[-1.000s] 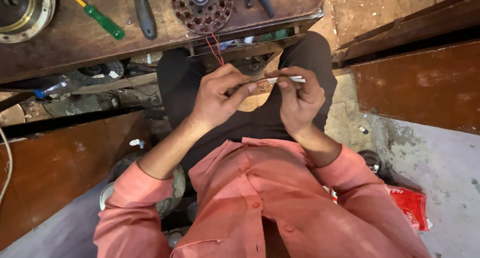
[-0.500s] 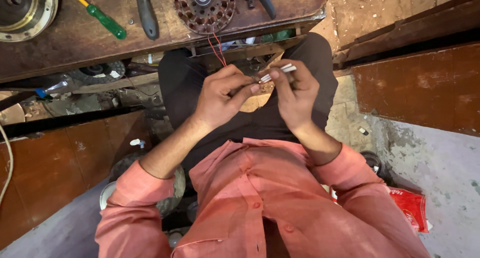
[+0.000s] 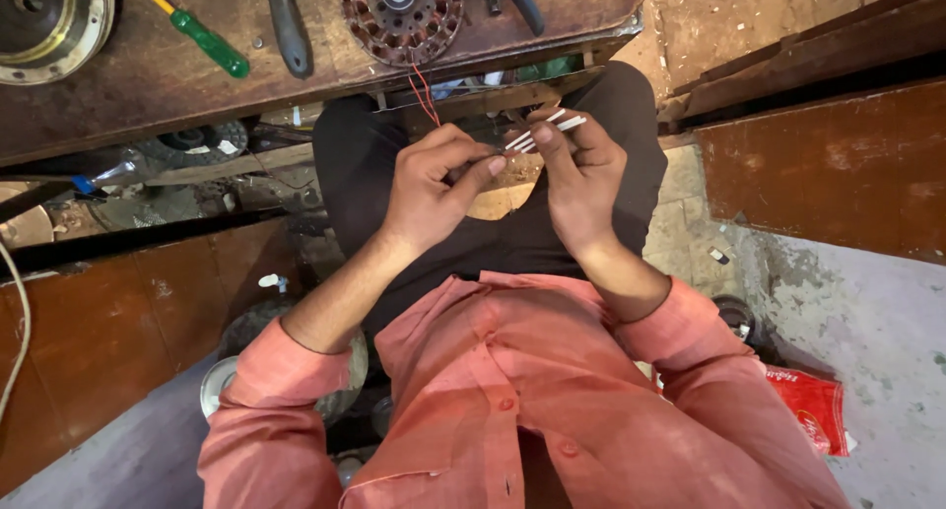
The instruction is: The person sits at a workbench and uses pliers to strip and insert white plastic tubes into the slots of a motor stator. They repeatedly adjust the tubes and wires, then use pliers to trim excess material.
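Observation:
Both my hands are raised over my lap, in front of a worn wooden bench (image 3: 148, 85). My right hand (image 3: 581, 179) pinches a few thin white strips (image 3: 545, 134) that stick out up and to the right. My left hand (image 3: 434, 189) is curled beside it, fingertips meeting the lower end of the strips. On the bench edge just beyond sits a round motor stator with copper windings (image 3: 402, 16); thin red wires (image 3: 424, 93) hang from it toward my hands.
On the bench lie a green-handled screwdriver (image 3: 202, 38), dark-handled pliers (image 3: 288, 26) and a round metal motor housing (image 3: 44, 26) at the far left. A red packet (image 3: 813, 410) lies on the concrete floor at right. Wooden panels flank my legs.
The white strips have tilted from nearly level to pointing up and right. My right hand has drawn closer to my left, and the fingertips now meet.

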